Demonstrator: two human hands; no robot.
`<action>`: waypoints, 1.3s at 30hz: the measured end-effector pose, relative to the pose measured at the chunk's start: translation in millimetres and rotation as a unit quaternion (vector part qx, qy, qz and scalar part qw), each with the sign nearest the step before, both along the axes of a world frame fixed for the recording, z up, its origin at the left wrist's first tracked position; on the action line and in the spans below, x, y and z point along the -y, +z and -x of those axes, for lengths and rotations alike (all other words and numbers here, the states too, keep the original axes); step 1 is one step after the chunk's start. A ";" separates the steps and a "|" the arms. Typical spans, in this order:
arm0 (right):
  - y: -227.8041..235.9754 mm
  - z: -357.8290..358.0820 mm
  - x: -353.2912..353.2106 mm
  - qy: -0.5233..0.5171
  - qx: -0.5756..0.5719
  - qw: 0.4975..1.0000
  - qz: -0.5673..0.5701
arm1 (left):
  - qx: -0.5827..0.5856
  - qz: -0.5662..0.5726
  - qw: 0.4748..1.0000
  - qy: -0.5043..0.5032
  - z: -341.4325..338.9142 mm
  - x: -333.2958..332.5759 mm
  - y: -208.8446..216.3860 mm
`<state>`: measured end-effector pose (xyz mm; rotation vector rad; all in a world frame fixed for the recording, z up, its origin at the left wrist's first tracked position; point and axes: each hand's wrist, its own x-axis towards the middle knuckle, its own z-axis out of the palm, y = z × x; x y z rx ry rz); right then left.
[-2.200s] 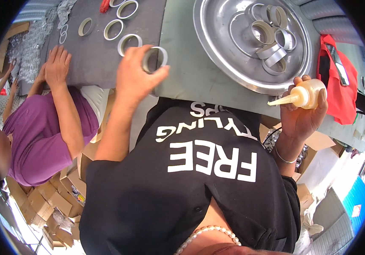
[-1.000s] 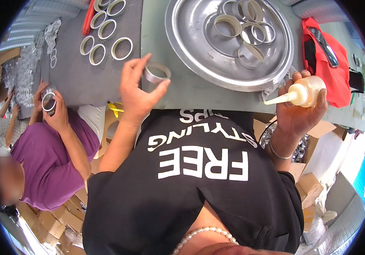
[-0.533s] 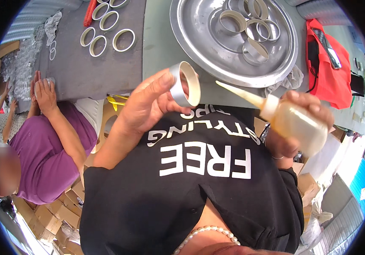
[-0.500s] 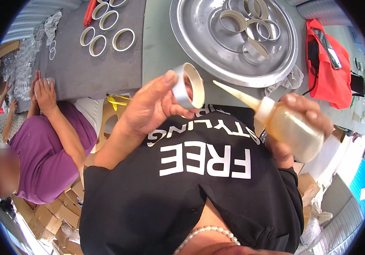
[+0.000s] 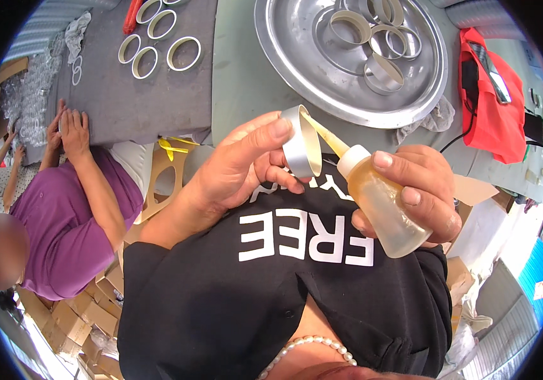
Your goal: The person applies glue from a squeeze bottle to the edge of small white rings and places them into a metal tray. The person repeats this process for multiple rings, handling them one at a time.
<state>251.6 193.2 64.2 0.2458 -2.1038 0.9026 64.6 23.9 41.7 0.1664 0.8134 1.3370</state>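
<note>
Between thumb and fingers, my left hand (image 5: 246, 158) holds a silver ring (image 5: 297, 144) with a cream-coloured inside, tilted so its opening faces right. My right hand (image 5: 417, 196) is wrapped round a translucent squeeze bottle (image 5: 382, 206) of yellowish liquid with a white collar. The bottle's long tapered nozzle (image 5: 325, 134) points up and left, its tip at the upper rim of the ring. Whether liquid is coming out is too small to tell. Beyond my hands, a round metal tray (image 5: 297, 82) bears several similar rings (image 5: 384, 75).
More rings (image 5: 183, 54) lie on the grey mat (image 5: 157, 104) at the left, near a red object (image 5: 132, 16). A co-worker in purple (image 5: 75, 215) sits at my left, hands on the mat's edge. A red bag (image 5: 493, 107) and a grey rag (image 5: 433, 120) are at the right.
My right hand has brought the bottle left and tipped its nozzle upward, so the tip now meets the ring. My left hand has shifted slightly right with the ring.
</note>
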 end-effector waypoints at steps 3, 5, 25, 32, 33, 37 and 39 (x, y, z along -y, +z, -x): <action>7.2 -4.4 -0.8 -0.003 0.033 0.999 0.020 | -0.109 -0.021 0.993 0.030 -2.6 -0.4 1.8; 7.1 -8.0 -2.2 0.010 0.048 0.998 0.038 | -0.167 -0.060 0.983 0.047 -5.0 2.2 -3.3; 5.9 -7.8 -3.9 -0.127 0.127 0.914 0.365 | -0.675 -0.335 0.648 0.111 -0.5 -9.2 -5.0; -6.2 -3.1 -12.8 -0.045 0.118 0.795 0.593 | -0.665 -0.381 0.624 0.152 -5.0 -9.0 -5.0; -9.8 -2.0 -12.5 -0.028 0.101 0.763 0.637 | -0.663 -0.386 0.620 0.166 -5.9 -9.2 -5.7; -34.0 -6.1 -19.7 0.069 0.035 0.610 0.789 | -0.708 -0.430 0.488 0.275 -10.9 -11.8 -12.7; -39.7 -8.9 -20.0 0.068 0.006 0.590 0.804 | -0.726 -0.442 0.444 0.286 -14.7 -9.6 -14.6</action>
